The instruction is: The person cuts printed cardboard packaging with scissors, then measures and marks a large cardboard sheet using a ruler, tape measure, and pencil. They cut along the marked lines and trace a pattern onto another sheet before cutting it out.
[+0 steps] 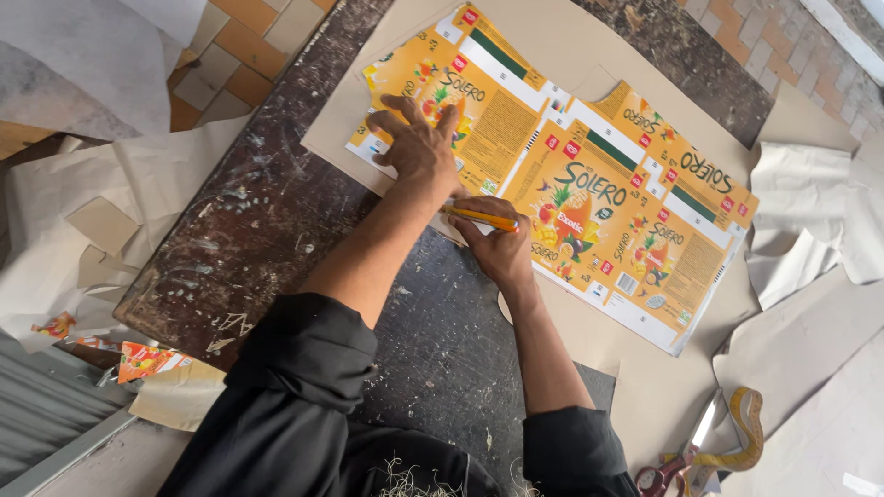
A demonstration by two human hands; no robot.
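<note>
A flattened orange and yellow printed carton (589, 184) lies spread on a sheet of brown cardboard (645, 387) over a dark scuffed table. My left hand (416, 143) presses flat on the carton's left end, fingers spread. My right hand (497, 241) grips a yellow pencil (481, 217), its tip at the carton's near edge, just under my left wrist. Both forearms come out of rolled black sleeves.
Scissors with red and yellow handles (709, 456) lie on the cardboard at the lower right. Crumpled beige paper (810, 221) piles up at the right and paper scraps (101, 225) at the left. A small orange carton offcut (143, 361) sits by the table's left edge (184, 267).
</note>
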